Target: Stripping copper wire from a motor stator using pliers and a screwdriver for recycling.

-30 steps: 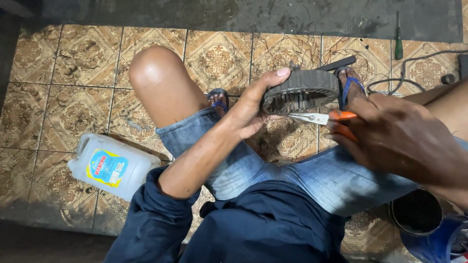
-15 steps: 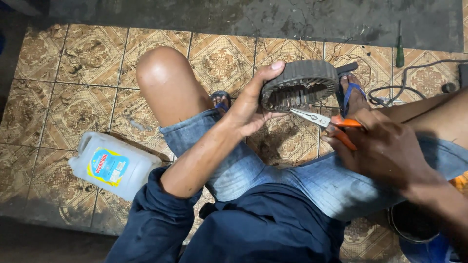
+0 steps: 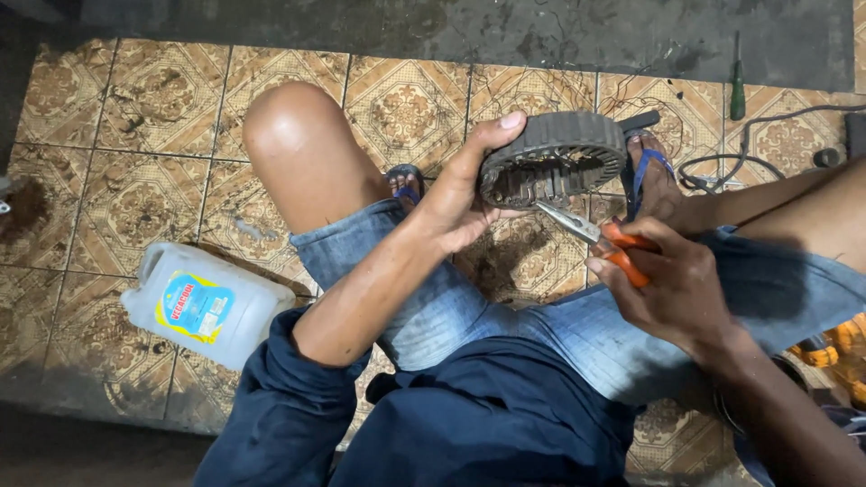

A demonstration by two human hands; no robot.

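Orange-handled needle-nose pliers [image 3: 595, 236] sit clamped in the right hand [image 3: 672, 289], right of centre, steel tips right at the lower inner rim of the grey ribbed metal stator ring [image 3: 555, 158]. Left hand [image 3: 460, 194] wraps the ring's left edge, thumb on top, holding it tilted above the knees at upper centre. Progress: slots inside the ring look mostly bare, a few thin strands still hang from it, so stripping seems well along but unfinished. Loose wire scraps litter the patterned brown floor tiles [image 3: 117, 144]. White plastic jug [image 3: 203, 307] lies lower left; green-handled screwdriver [image 3: 737, 86] upper right.
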